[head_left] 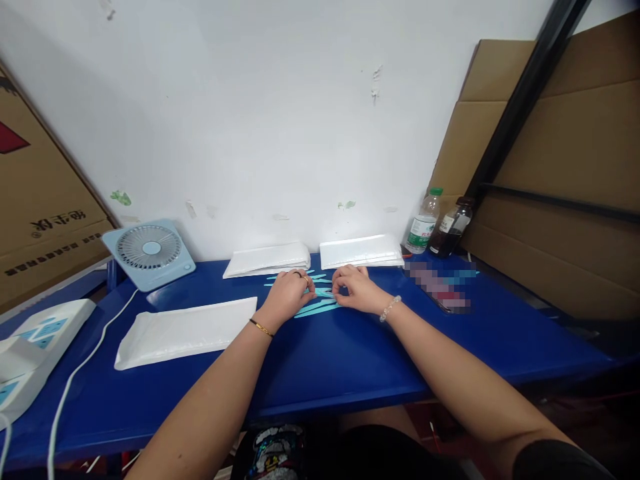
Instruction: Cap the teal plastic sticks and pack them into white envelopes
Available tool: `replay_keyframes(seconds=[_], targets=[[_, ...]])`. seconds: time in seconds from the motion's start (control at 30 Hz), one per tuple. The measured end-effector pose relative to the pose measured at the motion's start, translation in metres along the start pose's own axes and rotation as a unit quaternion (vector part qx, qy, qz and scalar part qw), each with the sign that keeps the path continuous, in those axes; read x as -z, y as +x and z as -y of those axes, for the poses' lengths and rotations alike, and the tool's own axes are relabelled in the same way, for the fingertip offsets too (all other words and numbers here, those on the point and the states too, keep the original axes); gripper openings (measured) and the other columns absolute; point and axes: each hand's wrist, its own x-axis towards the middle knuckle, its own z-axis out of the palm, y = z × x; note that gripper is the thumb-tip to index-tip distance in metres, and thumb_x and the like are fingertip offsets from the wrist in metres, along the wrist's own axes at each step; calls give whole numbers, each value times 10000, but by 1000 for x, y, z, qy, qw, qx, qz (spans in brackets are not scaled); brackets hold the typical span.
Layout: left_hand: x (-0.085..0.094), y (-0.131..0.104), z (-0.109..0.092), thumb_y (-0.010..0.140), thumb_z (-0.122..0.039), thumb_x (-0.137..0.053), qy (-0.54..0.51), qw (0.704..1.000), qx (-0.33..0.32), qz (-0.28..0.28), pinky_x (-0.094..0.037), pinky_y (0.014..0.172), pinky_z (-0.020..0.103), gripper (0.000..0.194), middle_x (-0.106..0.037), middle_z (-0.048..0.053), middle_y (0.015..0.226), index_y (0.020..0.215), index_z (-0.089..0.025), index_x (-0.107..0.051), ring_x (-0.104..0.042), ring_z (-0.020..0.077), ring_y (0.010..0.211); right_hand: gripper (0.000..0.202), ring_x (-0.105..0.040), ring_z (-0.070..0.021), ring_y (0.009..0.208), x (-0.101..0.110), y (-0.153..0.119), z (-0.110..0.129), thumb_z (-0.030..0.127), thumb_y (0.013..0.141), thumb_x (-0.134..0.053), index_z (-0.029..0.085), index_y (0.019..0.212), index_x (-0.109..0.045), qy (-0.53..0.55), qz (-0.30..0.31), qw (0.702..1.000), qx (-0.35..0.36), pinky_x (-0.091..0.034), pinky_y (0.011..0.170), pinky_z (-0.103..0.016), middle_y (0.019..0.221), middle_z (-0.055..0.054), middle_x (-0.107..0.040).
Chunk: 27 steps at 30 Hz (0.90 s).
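Note:
Several thin turquoise strips (316, 309) lie in a loose pile on the blue table, between and under my hands. My left hand (289, 295) is closed in a pinch on a strip at the pile's left side. Facing it, my right hand (356, 289) pinches at the right side, its fingertips on a strip too. The two pinches are a short way apart. Behind them lie two stacks of white padded envelopes, one at the left (270, 259) and one at the right (360, 252). A single white envelope (187, 332) lies flat by my left forearm.
A light blue fan (150, 250) stands at the back left, with a white power strip (50, 353) and cable nearer. At the back right are a water bottle (424, 223) and a dark drink bottle (451, 228). A blurred-out item (443, 287) lies on the blue table (340, 363).

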Motion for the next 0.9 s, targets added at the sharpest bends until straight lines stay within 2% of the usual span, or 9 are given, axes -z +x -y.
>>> replay_keyframes(seconds=[0.1,0.23,0.33,0.43,0.53,0.7,0.77,0.9], targets=[[-3,0,-5,795,-347,-598,-10,1000,-11,5,-347,850,351,164,-629,60,901,765,-199,-663,-550,236,937,30,-503,-200,945,-2,-1,4,172,719,-631,202,716,-631,-9,14,1000,10,-250,840,-355,940,-20,-604],[-6,0,-7,792,-345,-597,-47,998,-18,48,-349,843,332,169,-651,51,852,742,-201,-671,-564,217,900,34,-512,-197,951,-1,-2,4,184,725,-633,210,710,-650,-3,54,998,21,-253,817,-350,942,-11,-605],[-6,0,-2,777,-408,-614,-66,996,-15,58,-358,833,323,196,-656,30,839,816,-224,-672,-574,211,891,48,-525,-206,960,8,-5,-4,246,753,-634,232,738,-678,18,64,998,19,-250,843,-372,996,-14,-612],[-7,-1,10,790,-397,-597,-41,999,18,25,-367,848,327,223,-651,41,939,926,-233,-663,-566,219,936,84,-534,-222,976,22,-10,-23,250,776,-608,241,802,-687,-1,5,999,-38,-257,861,-393,1026,-31,-611],[-9,-1,24,792,-328,-581,-7,998,54,11,-376,859,333,193,-636,58,1013,936,-232,-667,-547,233,977,113,-546,-231,952,34,-16,-47,196,763,-584,227,791,-689,-58,-41,991,-117,-286,836,-385,973,-47,-610],[-17,2,35,785,-302,-564,-20,996,79,31,-392,821,321,133,-637,51,910,799,-214,-662,-565,221,911,85,-563,-230,876,27,-19,-67,296,688,-674,223,727,-693,-100,22,982,-159,-312,799,-373,894,-47,-614],[-18,2,36,779,-303,-570,-22,996,77,30,-396,801,318,126,-638,53,898,777,-209,-654,-571,223,899,122,-564,-225,851,20,-17,-68,339,693,-676,216,695,-683,-102,41,980,-164,-314,791,-376,876,-48,-620],[-15,2,32,793,-312,-562,-28,997,64,23,-401,761,303,129,-645,51,878,784,-207,-637,-582,218,867,118,-567,-217,855,17,-14,-65,303,738,-635,200,689,-663,-91,46,979,-174,-302,805,-384,888,-48,-631]])
